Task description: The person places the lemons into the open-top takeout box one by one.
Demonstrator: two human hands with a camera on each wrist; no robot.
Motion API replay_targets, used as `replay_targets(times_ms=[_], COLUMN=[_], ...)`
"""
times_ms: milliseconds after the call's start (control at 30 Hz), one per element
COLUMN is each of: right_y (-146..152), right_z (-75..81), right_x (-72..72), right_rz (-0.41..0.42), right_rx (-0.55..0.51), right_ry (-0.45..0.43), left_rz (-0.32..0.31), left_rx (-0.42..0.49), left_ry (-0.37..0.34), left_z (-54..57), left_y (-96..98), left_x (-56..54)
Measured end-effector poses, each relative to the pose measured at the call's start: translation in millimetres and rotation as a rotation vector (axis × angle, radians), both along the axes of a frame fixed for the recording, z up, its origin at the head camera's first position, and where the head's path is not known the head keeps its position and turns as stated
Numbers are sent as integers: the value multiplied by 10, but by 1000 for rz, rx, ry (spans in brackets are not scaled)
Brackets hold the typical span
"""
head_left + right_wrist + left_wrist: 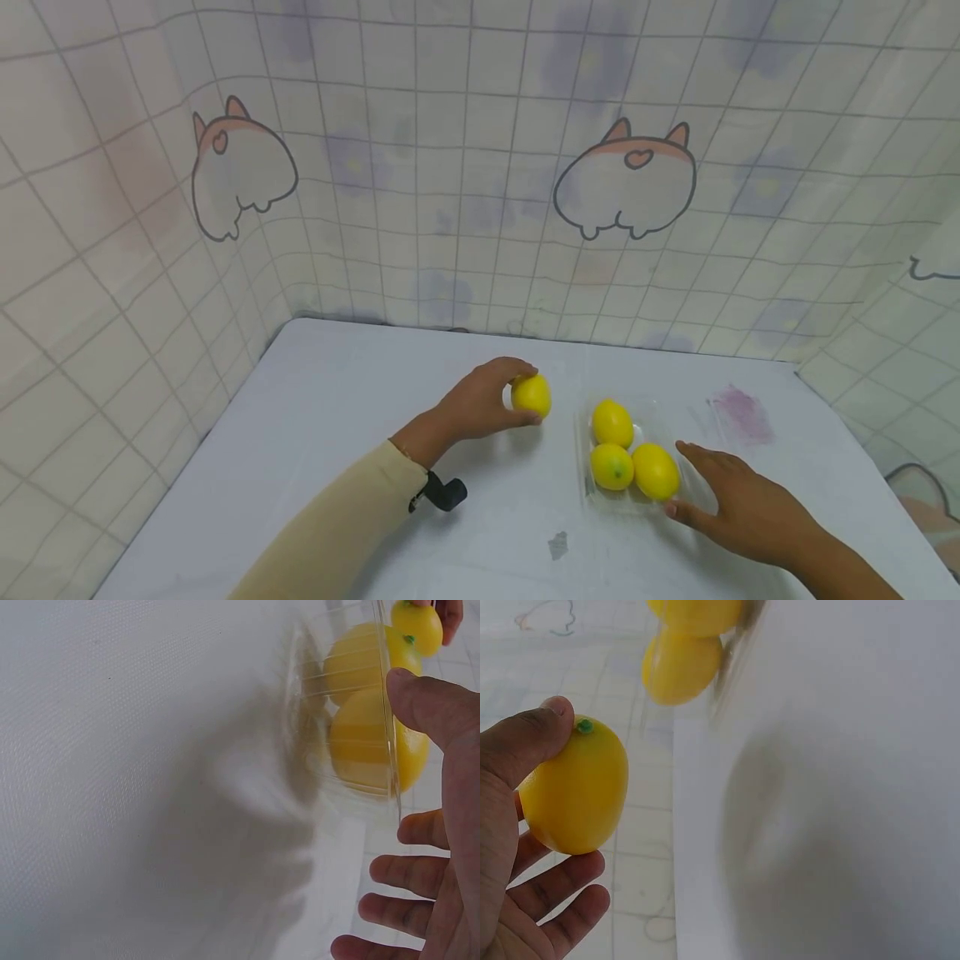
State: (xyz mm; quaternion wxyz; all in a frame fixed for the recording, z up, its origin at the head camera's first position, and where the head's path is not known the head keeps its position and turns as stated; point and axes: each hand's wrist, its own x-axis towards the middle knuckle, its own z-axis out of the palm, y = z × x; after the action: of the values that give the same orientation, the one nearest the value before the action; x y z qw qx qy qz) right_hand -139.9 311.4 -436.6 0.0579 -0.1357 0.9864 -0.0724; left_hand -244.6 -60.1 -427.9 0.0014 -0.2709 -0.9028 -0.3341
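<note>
My left hand pinches a yellow lemon between thumb and fingers, above the table and left of a clear plastic box. In the left wrist view the lemon shows a green stem end beside the thumb. Three lemons sit together in the clear box. At the box's right side is my right hand, its fingers spread and nothing gripped. In the right wrist view the thumb lies by the rim of the box; whether it touches cannot be made out.
A white table carries everything. Behind it and at the sides hangs a checked curtain with cartoon animals. On the table are a pinkish stain at the right and a small grey mark near the front.
</note>
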Motion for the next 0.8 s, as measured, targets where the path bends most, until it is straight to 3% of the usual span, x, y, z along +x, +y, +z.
replay_targets(times_ms=[800], right_y=[31], right_z=[-52], right_x=[-31], right_rz=[-7], right_rx=[6], right_ry=[-9], left_rz=[-78], left_rx=[-26], left_ry=[45], left_z=[46], left_y=[602], left_x=[51])
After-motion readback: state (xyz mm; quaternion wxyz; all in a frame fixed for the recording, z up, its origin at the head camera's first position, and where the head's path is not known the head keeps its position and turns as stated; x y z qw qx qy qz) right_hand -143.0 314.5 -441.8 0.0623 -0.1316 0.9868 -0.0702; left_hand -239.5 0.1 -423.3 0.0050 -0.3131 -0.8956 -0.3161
